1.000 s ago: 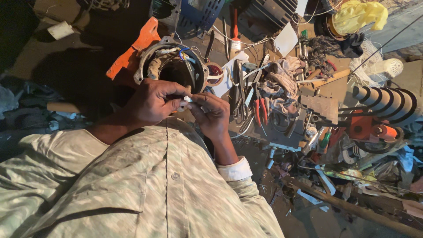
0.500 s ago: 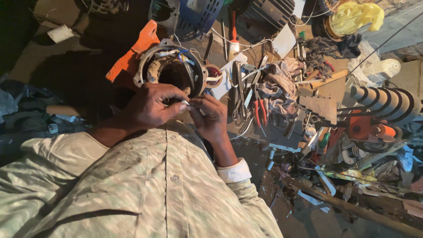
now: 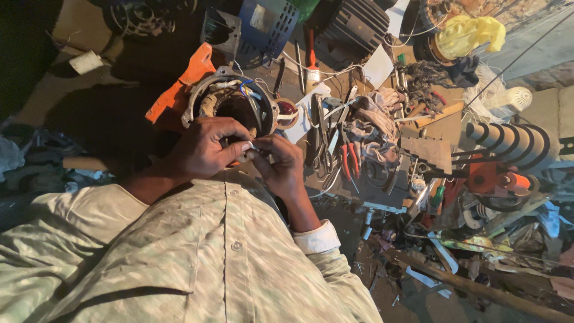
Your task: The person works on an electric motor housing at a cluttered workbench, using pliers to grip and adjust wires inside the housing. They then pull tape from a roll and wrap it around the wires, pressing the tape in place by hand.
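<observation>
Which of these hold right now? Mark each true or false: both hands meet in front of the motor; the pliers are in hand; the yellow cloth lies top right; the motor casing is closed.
1. Left hand and right hand meet in front of the motor. True.
2. The red pliers are in hand. False: they lie on the bench.
3. The yellow cloth lies top right. True.
4. The motor casing is closed. False: it is open, windings and wires showing.
</observation>
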Demonstrator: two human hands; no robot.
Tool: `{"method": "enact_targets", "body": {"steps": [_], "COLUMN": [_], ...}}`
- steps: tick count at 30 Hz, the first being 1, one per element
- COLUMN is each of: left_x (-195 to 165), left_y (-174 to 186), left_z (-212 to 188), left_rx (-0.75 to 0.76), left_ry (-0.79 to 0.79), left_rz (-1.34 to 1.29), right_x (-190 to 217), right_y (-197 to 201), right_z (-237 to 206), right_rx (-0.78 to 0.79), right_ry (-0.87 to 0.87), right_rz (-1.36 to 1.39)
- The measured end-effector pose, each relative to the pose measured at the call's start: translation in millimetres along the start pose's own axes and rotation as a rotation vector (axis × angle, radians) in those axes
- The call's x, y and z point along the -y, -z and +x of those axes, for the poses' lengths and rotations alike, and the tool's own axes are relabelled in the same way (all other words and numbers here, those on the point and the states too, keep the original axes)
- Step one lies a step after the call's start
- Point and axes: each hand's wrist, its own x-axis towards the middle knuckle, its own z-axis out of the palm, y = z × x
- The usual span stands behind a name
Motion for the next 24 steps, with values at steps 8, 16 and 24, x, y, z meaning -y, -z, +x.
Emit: {"method": "enact_targets", "body": {"steps": [8, 16, 24], "left_x": [11, 19, 60], "left_y": [-3, 12, 21], "left_z": [0, 28, 75], "left_rx": [-0.006, -0.018, -0.285], "left_ry": [-0.035, 0.007, -0.246], "left_rz": [0.028, 0.007, 0.630], "right_x": [-3, -22, -75], "right_y": [0, 4, 22], "right_z": [0, 3, 25], "right_rx": [0.003, -0.101, -0.141], "right_ry": [0.024, 0.002, -0.255], "right_rz": [-0.038, -0.005, 0.308]}}
